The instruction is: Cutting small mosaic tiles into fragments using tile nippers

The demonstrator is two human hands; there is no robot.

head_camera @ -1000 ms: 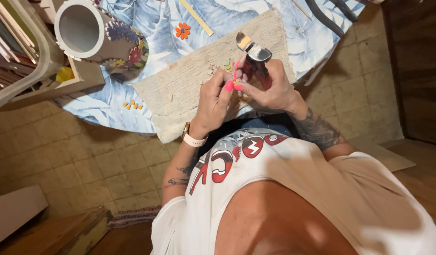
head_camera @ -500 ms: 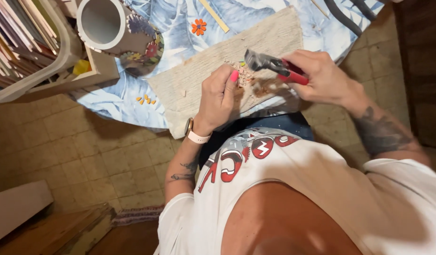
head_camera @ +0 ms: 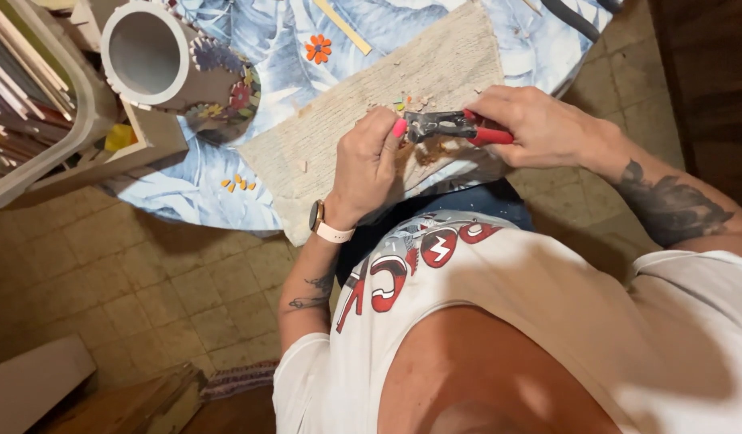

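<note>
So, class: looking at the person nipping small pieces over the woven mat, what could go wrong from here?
1. The left hand has its fingertips right at the head of the red-handled nippers held by the right hand, so a pinch or cut seems possible.
2. Chips already lie scattered on the woven mat; more may fly off, perhaps onto the tiled floor.

Your left hand point(head_camera: 369, 165) covers whatever it pinches against the nipper head, so that piece can't be identified. Your right hand point(head_camera: 542, 126) hides most of the red-handled nippers point(head_camera: 453, 127). At eleven o'clock, the mosaic-covered cylinder point(head_camera: 178, 68) and shelf rack point(head_camera: 29, 104) run off-frame.
</note>
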